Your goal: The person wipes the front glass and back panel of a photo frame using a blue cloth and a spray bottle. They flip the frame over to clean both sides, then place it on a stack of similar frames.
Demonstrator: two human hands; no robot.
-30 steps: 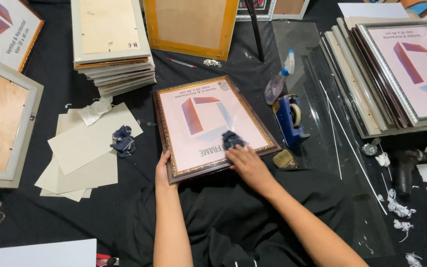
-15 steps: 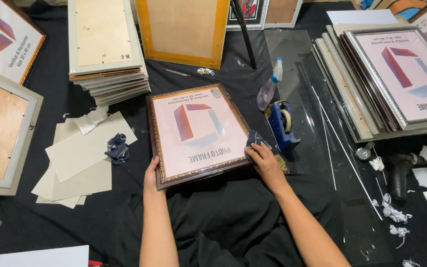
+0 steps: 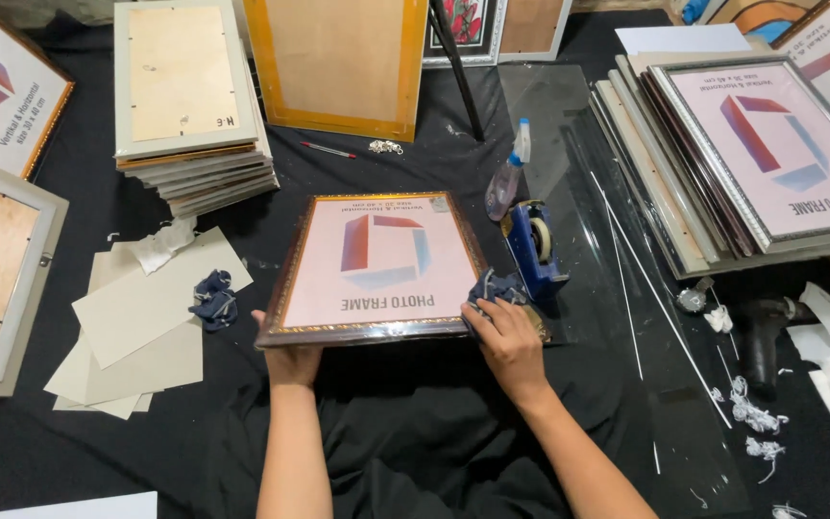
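Note:
A dark brown photo frame (image 3: pixel 374 267) with a pale pink insert lies on the black cloth in front of me. My left hand (image 3: pixel 287 354) grips its near left corner from below. My right hand (image 3: pixel 506 336) rests at the frame's near right corner, pressing a crumpled dark blue rag (image 3: pixel 494 286) against the edge. The frame's near edge looks slightly lifted.
A blue tape dispenser (image 3: pixel 536 248) and a spray bottle (image 3: pixel 507 176) stand just right of the frame. Stacks of frames sit at back left (image 3: pixel 189 106) and right (image 3: pixel 751 154). Loose card sheets (image 3: pixel 141 322) and another blue rag (image 3: pixel 214 299) lie left. A glass sheet (image 3: pixel 617 288) lies right.
The rag hand slid from the frame's glass to its near right corner. The left hand shifted under the near left corner, and the frame's near edge came up.

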